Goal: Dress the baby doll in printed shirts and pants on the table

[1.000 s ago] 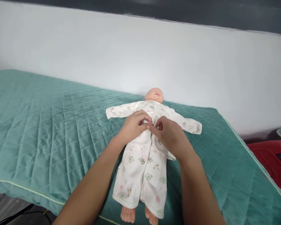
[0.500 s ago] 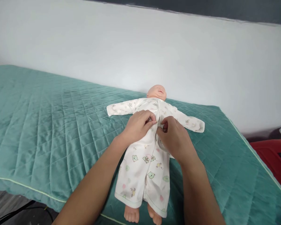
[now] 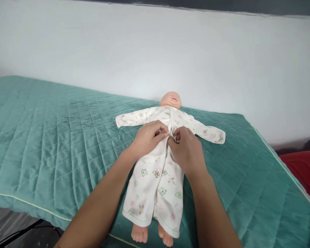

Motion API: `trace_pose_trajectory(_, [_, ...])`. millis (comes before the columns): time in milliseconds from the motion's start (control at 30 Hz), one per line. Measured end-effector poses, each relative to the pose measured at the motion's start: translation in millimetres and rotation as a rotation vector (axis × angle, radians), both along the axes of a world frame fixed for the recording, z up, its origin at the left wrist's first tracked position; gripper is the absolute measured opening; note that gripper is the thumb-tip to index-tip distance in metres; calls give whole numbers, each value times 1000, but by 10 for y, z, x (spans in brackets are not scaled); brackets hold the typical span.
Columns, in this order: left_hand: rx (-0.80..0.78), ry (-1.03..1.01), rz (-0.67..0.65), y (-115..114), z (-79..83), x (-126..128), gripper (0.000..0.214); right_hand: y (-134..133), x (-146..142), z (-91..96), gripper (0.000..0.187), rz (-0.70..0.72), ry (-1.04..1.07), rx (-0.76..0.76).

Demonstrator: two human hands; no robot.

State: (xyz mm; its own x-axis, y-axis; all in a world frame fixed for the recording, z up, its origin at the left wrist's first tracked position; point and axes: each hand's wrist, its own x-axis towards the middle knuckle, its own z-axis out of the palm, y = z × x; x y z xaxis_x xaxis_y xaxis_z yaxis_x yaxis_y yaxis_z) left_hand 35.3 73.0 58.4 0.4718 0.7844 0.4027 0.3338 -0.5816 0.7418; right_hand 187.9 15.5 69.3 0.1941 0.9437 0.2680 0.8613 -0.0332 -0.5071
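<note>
A baby doll (image 3: 171, 100) lies on its back, arms spread, feet toward me. It wears a white printed romper (image 3: 155, 186) with a front opening running down the middle. At the doll's belly, my left hand (image 3: 150, 138) pinches the opening's left edge between thumb and forefinger. Close beside it, my right hand (image 3: 187, 146) is closed on the right edge, its thumb and bent fingertips on the fabric. The two hands' fingertips nearly meet. Whatever fastener may lie between them is too small to make out.
A green quilted cover (image 3: 54, 144) spreads under the doll. The white wall (image 3: 144, 51) rises right behind the doll's head. A red plastic object (image 3: 301, 168) stands beyond the right edge, and black cables (image 3: 23, 231) lie on the floor at lower left.
My right hand has come a little closer to the left, narrowing the gap between the fingertips. Both hands keep hold of the romper's front. The whole view has shifted slightly.
</note>
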Motion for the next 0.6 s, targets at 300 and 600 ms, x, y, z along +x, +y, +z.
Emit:
trace_pose_trajectory(300, [170,-127,-2,-26,-19,45,8,36,178,54,17,148,580,-38])
trace_pose_trajectory(600, [84,-44,-17,-21,26,58,13,92,137,20,16,267,862,-68])
